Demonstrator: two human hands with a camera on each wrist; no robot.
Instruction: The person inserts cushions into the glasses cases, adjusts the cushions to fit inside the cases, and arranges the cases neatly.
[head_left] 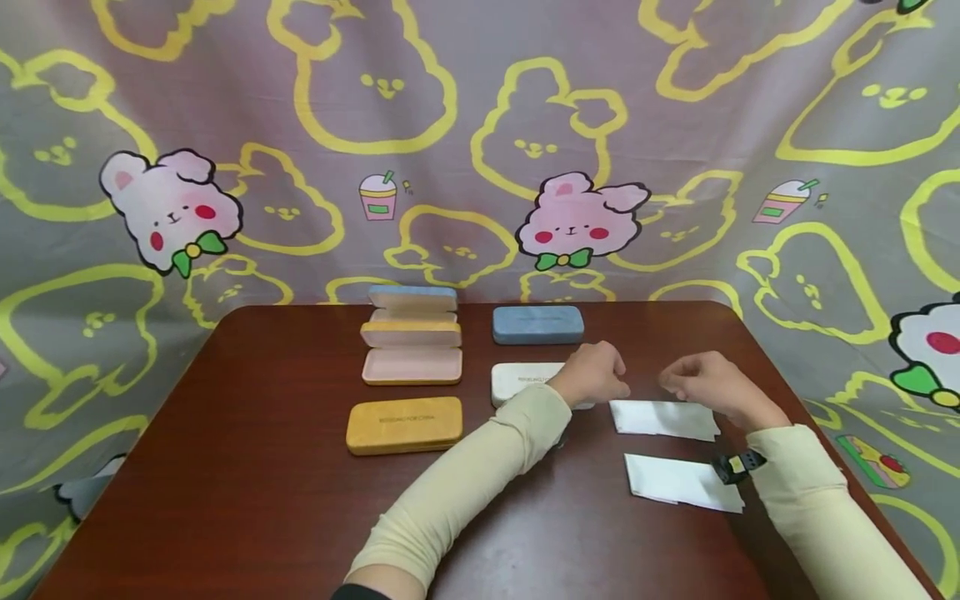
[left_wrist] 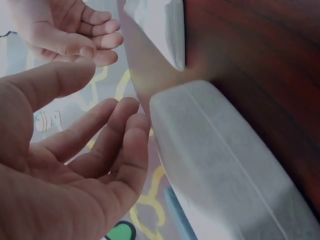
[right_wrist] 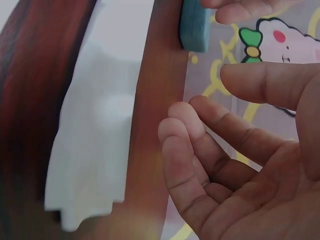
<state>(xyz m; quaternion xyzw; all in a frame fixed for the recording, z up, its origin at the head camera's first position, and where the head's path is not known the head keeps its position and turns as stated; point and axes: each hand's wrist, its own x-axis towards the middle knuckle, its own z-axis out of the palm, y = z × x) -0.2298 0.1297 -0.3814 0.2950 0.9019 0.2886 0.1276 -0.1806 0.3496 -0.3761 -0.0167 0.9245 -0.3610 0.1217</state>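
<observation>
My left hand (head_left: 592, 373) hovers at the right end of a closed white glasses case (head_left: 522, 381), partly covering it in the head view. In the left wrist view its fingers (left_wrist: 107, 135) are loosely bent with a gap to the thumb, and hold nothing. My right hand (head_left: 712, 383) is above the right end of a folded white tissue (head_left: 652, 418). Nothing is between its relaxed fingers (right_wrist: 220, 150) and thumb in the right wrist view. Nearer to me lies a second folded white tissue (head_left: 675, 481), beside the right wrist.
Behind the white case sits a closed blue glasses case (head_left: 537, 326). To the left are an open yellow case (head_left: 412, 367), an open blue case (head_left: 412, 297) behind it, and a closed yellow case (head_left: 405, 426) in front. A patterned curtain (head_left: 450, 183) hangs behind the brown table (head_left: 225, 483).
</observation>
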